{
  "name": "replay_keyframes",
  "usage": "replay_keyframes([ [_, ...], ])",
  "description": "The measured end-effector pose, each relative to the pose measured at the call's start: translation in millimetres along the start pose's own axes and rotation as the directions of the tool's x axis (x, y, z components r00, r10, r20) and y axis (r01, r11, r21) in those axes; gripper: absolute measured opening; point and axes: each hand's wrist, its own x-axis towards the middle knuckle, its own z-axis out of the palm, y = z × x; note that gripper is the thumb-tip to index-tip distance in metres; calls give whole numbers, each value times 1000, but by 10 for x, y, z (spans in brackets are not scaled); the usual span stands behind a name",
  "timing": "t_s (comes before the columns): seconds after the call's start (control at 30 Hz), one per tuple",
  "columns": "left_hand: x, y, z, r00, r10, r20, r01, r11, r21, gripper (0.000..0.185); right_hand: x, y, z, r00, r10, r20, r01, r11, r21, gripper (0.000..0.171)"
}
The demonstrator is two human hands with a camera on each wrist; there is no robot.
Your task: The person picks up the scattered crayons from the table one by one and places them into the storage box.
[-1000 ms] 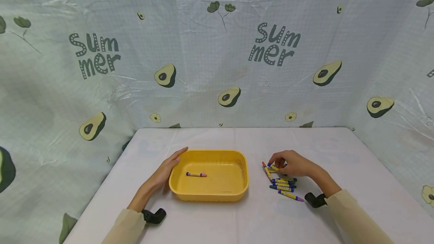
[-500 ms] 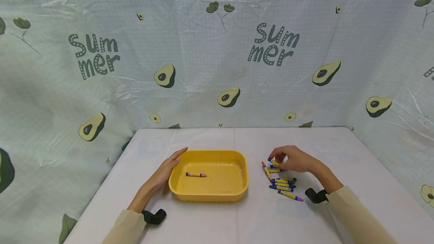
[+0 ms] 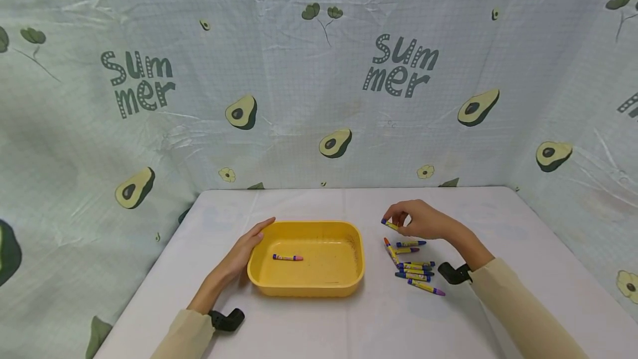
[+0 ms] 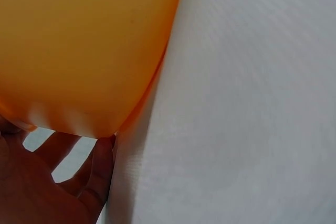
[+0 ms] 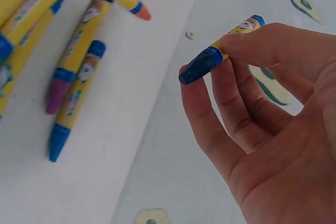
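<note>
Matte white table (image 3: 349, 320) | left hand (image 3: 246, 251) flat against glossy yellow tray (image 3: 306, 284) | right hand (image 3: 421, 220) pinches blue crayon (image 3: 390, 225)

Three views are taken: one from the head, one from each wrist.

The white cloth-covered counter (image 3: 349, 320) is seen from above and in front by the head view. The yellow plastic tray (image 4: 79, 45) fills the left wrist view at very close range; the loose yellow-wrapped crayons (image 5: 63, 66) are shown close by the right wrist view. Tray (image 3: 306, 287) and crayons (image 3: 413, 270) are shared with the head view.

White table (image 3: 349, 320) with yellow tray (image 3: 306, 287) and loose crayons (image 3: 415, 269)
</note>
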Motion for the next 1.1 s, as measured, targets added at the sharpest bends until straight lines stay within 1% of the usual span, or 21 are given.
replay_keyframes([
  [0.07,3,-3,-2,1000,0,-3,0,1000,2,50,46,-56,-16,1000,-30,0,30,1000,-3,30],
  [0.23,7,-6,-2,1000,5,-6,-5,1000,8,50,166,-197,-50,998,-66,10,66,998,-8,28],
  [0.57,17,-7,0,1000,2,-10,-2,1000,6,50,434,-471,-49,992,-110,55,111,994,-18,29],
  [0.67,27,-5,1,1000,2,-7,-2,1000,1,50,518,-566,-40,988,-139,73,141,990,-20,31],
  [0.83,39,-14,2,1000,12,-9,-12,1000,3,50,659,-742,-11,977,-185,106,188,982,-18,32],
  [1.1,34,-24,3,1000,25,-11,-25,1000,9,50,905,-965,118,966,-205,158,209,978,-5,32],
])
